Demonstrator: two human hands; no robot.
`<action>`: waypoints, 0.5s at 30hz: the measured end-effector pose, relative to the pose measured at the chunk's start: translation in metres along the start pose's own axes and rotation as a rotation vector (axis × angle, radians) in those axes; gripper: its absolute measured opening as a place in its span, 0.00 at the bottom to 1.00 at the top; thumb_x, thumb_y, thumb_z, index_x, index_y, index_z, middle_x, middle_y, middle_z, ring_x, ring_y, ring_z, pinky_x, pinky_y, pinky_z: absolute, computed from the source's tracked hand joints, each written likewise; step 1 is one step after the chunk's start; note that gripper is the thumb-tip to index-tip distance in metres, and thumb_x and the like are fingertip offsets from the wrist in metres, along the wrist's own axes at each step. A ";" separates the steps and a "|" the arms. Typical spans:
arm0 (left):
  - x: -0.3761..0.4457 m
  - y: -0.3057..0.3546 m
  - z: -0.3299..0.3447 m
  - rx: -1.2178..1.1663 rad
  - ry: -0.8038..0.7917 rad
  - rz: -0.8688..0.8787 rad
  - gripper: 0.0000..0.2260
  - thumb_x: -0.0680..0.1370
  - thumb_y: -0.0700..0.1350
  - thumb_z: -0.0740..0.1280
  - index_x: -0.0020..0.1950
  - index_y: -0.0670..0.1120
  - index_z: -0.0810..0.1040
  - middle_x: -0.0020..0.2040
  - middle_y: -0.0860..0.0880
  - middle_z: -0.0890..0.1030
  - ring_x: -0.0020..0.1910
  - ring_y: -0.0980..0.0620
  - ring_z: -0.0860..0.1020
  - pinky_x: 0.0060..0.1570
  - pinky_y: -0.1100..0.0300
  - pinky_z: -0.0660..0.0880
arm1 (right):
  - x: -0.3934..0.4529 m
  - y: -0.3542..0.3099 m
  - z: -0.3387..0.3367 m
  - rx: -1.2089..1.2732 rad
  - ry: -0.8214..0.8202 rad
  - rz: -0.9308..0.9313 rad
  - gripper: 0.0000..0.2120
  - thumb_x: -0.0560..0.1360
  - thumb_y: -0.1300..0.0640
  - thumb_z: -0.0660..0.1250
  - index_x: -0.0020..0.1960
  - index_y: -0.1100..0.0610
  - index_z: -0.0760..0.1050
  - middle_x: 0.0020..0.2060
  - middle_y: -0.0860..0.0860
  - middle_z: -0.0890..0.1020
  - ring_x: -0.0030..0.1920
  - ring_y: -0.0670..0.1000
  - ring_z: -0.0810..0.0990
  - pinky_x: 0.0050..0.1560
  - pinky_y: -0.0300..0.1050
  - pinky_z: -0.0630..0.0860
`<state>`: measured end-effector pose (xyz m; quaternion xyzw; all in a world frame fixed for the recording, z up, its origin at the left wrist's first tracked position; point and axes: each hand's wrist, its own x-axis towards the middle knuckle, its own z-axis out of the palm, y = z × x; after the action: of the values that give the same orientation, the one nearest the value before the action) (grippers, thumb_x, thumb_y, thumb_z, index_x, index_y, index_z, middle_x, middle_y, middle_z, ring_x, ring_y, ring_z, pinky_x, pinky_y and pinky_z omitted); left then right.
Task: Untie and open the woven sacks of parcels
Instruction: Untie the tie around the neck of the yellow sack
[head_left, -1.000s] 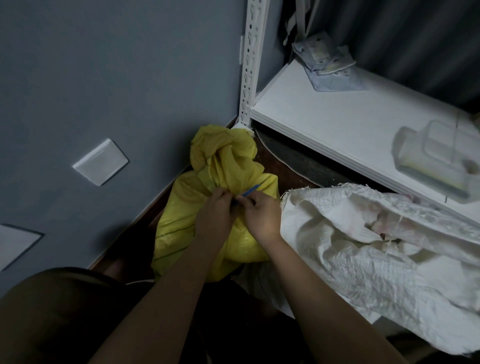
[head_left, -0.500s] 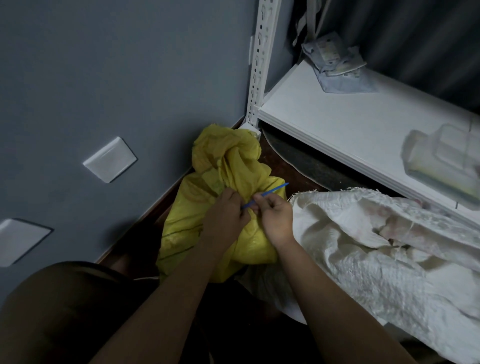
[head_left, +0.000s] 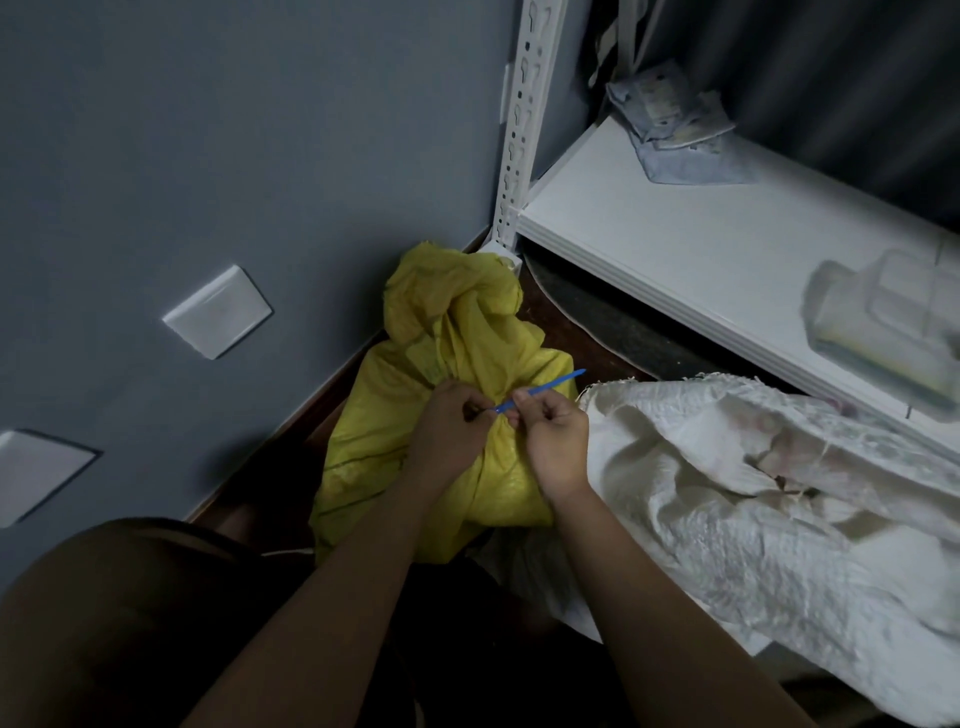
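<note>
change: blue tie (head_left: 540, 391) drawn further out rightward since earlier frame
left hand (head_left: 451, 432): fingers pinch tie at neck, bracing yellow sack (head_left: 441, 467) on floor
right hand (head_left: 557, 441): fingers pinch tie, pulling it loose
white sack (head_left: 753, 519): lies right, under shelf (head_left: 701, 244)

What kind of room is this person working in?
Probably a parcel storeroom or sorting corner. A white slotted-post metal shelf holds wrapped packages, and a tied yellow woven sack and a white woven sack sit on the floor.
</note>
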<state>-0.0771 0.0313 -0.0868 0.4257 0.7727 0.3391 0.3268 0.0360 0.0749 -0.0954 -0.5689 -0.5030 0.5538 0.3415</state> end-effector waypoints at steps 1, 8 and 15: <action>0.001 0.000 0.000 -0.009 0.002 -0.014 0.05 0.74 0.41 0.69 0.41 0.49 0.76 0.47 0.52 0.73 0.42 0.62 0.70 0.41 0.79 0.65 | 0.000 0.000 0.000 -0.002 0.000 -0.001 0.12 0.77 0.57 0.67 0.35 0.58 0.78 0.29 0.48 0.79 0.33 0.44 0.76 0.44 0.40 0.73; 0.002 0.005 -0.001 -0.031 0.017 -0.091 0.03 0.74 0.43 0.69 0.41 0.48 0.77 0.47 0.53 0.74 0.44 0.59 0.73 0.42 0.68 0.67 | -0.002 -0.001 0.000 -0.007 0.004 -0.006 0.12 0.76 0.57 0.68 0.36 0.62 0.79 0.30 0.50 0.80 0.34 0.45 0.77 0.46 0.42 0.74; 0.002 0.014 0.001 0.052 0.013 -0.095 0.02 0.75 0.44 0.68 0.42 0.49 0.76 0.51 0.51 0.75 0.45 0.58 0.73 0.44 0.64 0.67 | -0.009 -0.006 -0.005 -0.046 0.018 -0.066 0.13 0.76 0.58 0.69 0.37 0.65 0.78 0.28 0.51 0.77 0.27 0.40 0.71 0.33 0.29 0.68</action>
<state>-0.0714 0.0391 -0.0764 0.3946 0.8027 0.3056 0.3265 0.0403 0.0689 -0.0868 -0.5647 -0.5311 0.5254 0.3507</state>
